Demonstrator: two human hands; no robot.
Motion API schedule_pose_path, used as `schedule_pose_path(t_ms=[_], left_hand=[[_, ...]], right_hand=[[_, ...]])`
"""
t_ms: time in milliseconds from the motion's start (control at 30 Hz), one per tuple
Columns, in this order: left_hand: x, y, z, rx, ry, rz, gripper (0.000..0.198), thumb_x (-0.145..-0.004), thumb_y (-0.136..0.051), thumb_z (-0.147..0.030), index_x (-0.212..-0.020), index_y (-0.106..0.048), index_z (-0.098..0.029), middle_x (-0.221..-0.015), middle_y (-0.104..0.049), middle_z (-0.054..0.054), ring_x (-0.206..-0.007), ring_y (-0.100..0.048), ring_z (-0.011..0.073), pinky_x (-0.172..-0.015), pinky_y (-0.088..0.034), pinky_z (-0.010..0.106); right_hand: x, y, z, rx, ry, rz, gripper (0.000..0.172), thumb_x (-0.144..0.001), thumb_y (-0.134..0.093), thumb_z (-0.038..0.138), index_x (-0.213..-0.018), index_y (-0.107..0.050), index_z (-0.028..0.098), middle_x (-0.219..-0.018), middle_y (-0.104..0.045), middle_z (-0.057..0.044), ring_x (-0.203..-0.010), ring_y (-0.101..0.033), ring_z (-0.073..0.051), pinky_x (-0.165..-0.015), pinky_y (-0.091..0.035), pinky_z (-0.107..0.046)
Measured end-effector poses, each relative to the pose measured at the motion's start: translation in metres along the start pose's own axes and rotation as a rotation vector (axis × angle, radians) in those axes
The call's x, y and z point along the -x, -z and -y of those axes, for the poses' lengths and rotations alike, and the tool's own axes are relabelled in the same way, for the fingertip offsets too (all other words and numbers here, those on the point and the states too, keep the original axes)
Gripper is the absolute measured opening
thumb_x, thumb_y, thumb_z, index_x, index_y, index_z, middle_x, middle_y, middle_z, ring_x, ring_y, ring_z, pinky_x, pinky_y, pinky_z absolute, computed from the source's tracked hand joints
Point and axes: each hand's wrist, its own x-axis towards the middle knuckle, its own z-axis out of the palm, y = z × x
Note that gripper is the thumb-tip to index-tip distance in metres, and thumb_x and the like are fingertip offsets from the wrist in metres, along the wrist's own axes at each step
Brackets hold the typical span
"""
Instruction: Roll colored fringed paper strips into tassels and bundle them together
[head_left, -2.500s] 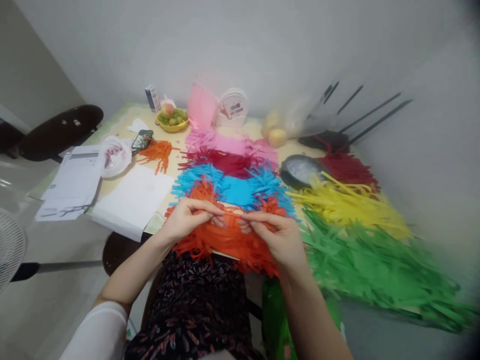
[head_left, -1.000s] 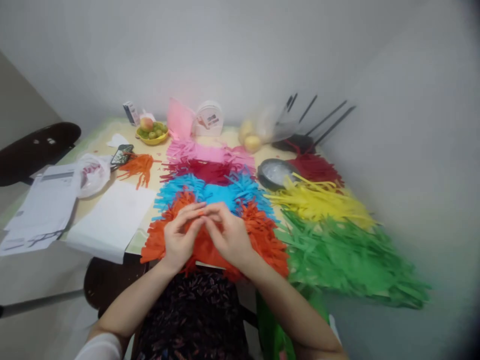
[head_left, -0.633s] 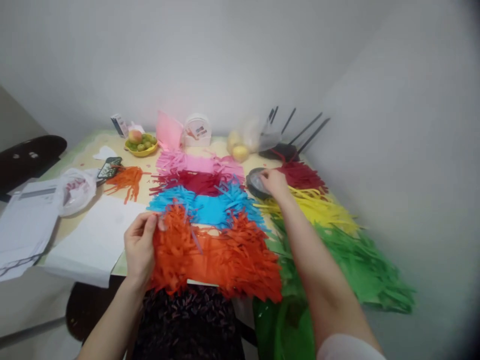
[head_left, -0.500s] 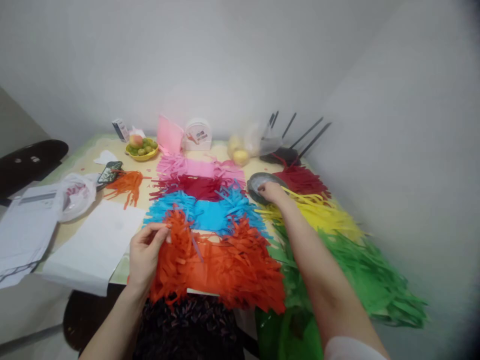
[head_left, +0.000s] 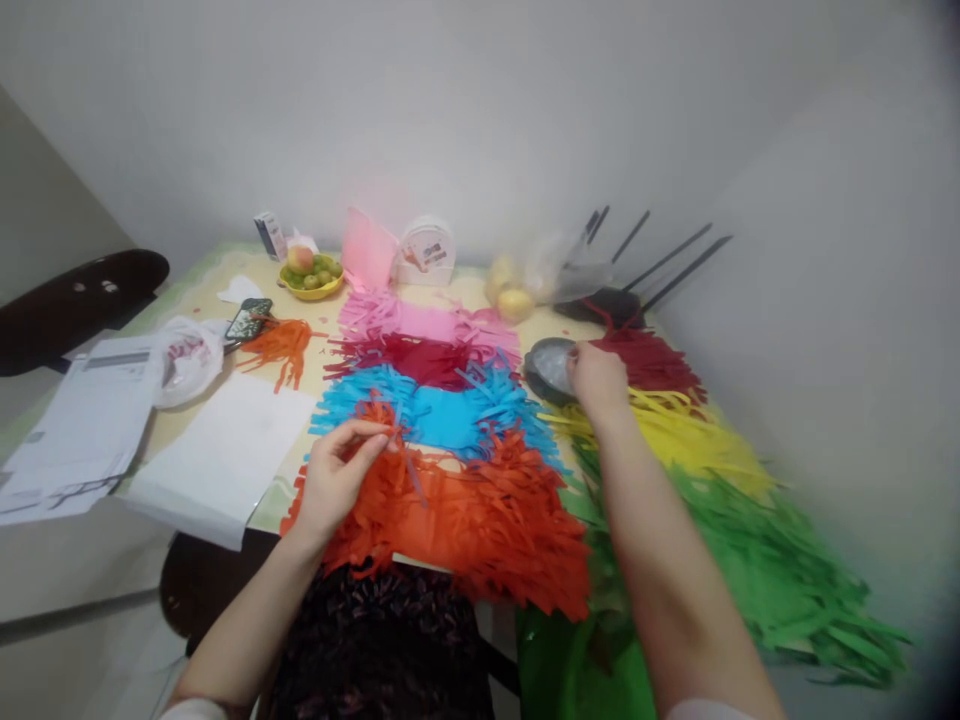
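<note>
My left hand point(head_left: 339, 478) pinches a strand of the orange fringed paper point(head_left: 480, 520) that lies at the table's near edge. My right hand point(head_left: 598, 381) reaches far across to the dark round bowl point(head_left: 543, 365); its fingers curl down at the bowl's rim and what they touch is hidden. Blue fringed paper point(head_left: 439, 405), dark red fringed paper point(head_left: 409, 357) and pink fringed paper point(head_left: 420, 320) lie in rows behind the orange piece.
Yellow fringe point(head_left: 690, 430) and green fringe point(head_left: 757, 560) cover the table's right side. White paper sheets point(head_left: 225, 455), a plastic bag point(head_left: 184, 360), a phone point(head_left: 247, 318) and loose orange strips point(head_left: 283, 343) lie left. A fruit bowl point(head_left: 311, 275) and black sticks point(head_left: 660, 260) stand at the back.
My hands, together over the orange paper a second ago, have parted. The right hand went out to the dark bowl; the left stayed pinching an orange strand.
</note>
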Motion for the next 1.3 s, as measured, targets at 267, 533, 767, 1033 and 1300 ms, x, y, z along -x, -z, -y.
schedule_pose_path(t_ms=[267,533,767,1033,1300], left_hand=[[0.005,-0.011,-0.009,-0.026,-0.053,0.023,0.015,-0.084,-0.068,-0.03,-0.085,-0.07,-0.015,-0.081,-0.075,0.005,-0.076,-0.07,0.017,-0.076,-0.055,0.028],[0.023,-0.007,-0.018,-0.119,-0.127,0.092,0.01,-0.085,-0.064,-0.025,-0.085,-0.069,-0.016,-0.084,-0.073,0.005,-0.077,-0.068,0.0154,-0.077,-0.054,0.027],[0.032,0.001,-0.02,-0.118,-0.16,0.099,0.009,-0.085,-0.063,-0.024,-0.084,-0.067,-0.016,-0.081,-0.071,0.004,-0.077,-0.066,0.0148,-0.075,-0.053,0.026],[0.039,0.003,-0.019,-0.148,-0.221,0.088,0.007,-0.087,-0.062,-0.021,-0.084,-0.066,-0.016,-0.082,-0.071,0.003,-0.076,-0.065,0.0136,-0.073,-0.051,0.025],[0.039,0.008,-0.018,-0.471,-0.463,0.135,0.009,-0.091,-0.058,-0.017,-0.091,-0.067,-0.018,-0.086,-0.072,0.003,-0.083,-0.062,0.0157,-0.082,-0.046,0.03]], right_hand=[[0.11,0.016,0.119,-0.539,0.25,0.344,0.02,-0.087,-0.064,0.034,-0.096,-0.072,0.018,-0.082,-0.077,-0.006,-0.066,-0.072,-0.019,-0.065,-0.057,-0.03],[0.197,0.029,0.183,-0.94,0.192,0.519,0.019,-0.086,-0.067,0.037,-0.093,-0.074,0.021,-0.082,-0.078,-0.005,-0.068,-0.075,-0.02,-0.065,-0.064,-0.03],[0.205,0.023,0.188,-1.15,0.013,0.575,0.023,-0.083,-0.071,0.04,-0.091,-0.071,0.019,-0.075,-0.076,-0.005,-0.061,-0.071,-0.016,-0.056,-0.06,-0.027],[0.215,0.022,0.195,-1.224,0.03,0.553,0.017,-0.085,-0.07,0.036,-0.081,-0.069,0.019,-0.067,-0.071,-0.001,-0.055,-0.064,-0.012,-0.052,-0.055,-0.022],[0.216,0.021,0.194,-1.127,0.077,0.52,0.025,-0.091,-0.062,0.038,-0.076,-0.064,0.019,-0.063,-0.064,0.001,-0.053,-0.058,-0.01,-0.051,-0.049,-0.022]])
